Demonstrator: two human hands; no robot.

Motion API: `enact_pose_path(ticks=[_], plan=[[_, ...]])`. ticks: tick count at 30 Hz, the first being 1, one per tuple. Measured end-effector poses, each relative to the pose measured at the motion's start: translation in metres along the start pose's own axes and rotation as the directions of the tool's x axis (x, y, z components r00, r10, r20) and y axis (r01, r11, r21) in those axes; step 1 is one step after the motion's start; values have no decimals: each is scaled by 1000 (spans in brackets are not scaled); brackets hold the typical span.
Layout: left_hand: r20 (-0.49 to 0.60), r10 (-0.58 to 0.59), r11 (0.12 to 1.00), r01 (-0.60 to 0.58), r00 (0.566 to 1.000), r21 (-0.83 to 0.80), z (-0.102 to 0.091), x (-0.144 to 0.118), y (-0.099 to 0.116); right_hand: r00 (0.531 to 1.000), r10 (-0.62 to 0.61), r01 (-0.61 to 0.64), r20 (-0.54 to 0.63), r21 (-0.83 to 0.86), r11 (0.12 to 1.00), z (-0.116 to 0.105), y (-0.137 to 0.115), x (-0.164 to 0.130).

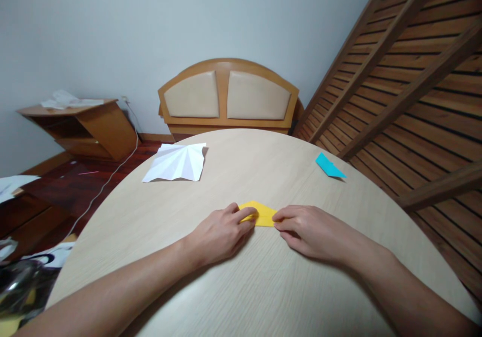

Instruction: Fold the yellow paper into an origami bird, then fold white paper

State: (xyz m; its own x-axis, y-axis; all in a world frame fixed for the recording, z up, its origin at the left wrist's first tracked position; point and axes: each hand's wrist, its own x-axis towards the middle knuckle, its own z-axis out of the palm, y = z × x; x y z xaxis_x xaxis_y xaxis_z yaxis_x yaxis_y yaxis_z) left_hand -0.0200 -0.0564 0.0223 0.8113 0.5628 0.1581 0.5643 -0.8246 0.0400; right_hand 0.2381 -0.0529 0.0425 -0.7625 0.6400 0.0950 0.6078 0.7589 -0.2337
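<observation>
A folded piece of yellow paper (265,216) lies on the table in front of me, its top edge rising to a blunt peak. My left hand (226,229) is on its left end, fingers bent over the paper and covering that part. At the right end, my right hand (305,226) pinches the paper's edge between thumb and fingers. The yellow paper's two ends are partly hidden under the fingers.
On the round wooden table (241,287), a creased white sheet (176,162) lies at the far left and a folded turquoise paper (330,166) at the far right. Beyond stand a headboard (223,96) and a small cabinet (109,126). Wooden slats (414,86) rise on the right.
</observation>
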Motion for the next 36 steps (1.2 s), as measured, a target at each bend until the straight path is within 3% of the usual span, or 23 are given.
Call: enact_pose_path(ticks=[5, 13, 22, 29, 36], plan=[[5, 4, 1000, -4, 1000, -10, 2, 0, 0, 1000, -13, 13, -24, 7, 1000, 1, -3, 2], [-23, 5, 1000, -6, 1000, -27, 3, -1, -1, 994, -76, 65, -74, -139, 988, 12, -14, 11], [-57, 19, 998, -23, 998, -63, 4, -3, -2, 1000, 8, -12, -25, -182, 983, 17, -28, 14], [-17, 139, 988, -140, 990, -67, -6, -15, -24, 1000, 16, -16, 0, -168, 986, 18, -28, 16], [-28, 129, 992, -129, 991, -12, -8, -17, -33, 999, -5, -1, -37, -156, 988, 17, -29, 15]])
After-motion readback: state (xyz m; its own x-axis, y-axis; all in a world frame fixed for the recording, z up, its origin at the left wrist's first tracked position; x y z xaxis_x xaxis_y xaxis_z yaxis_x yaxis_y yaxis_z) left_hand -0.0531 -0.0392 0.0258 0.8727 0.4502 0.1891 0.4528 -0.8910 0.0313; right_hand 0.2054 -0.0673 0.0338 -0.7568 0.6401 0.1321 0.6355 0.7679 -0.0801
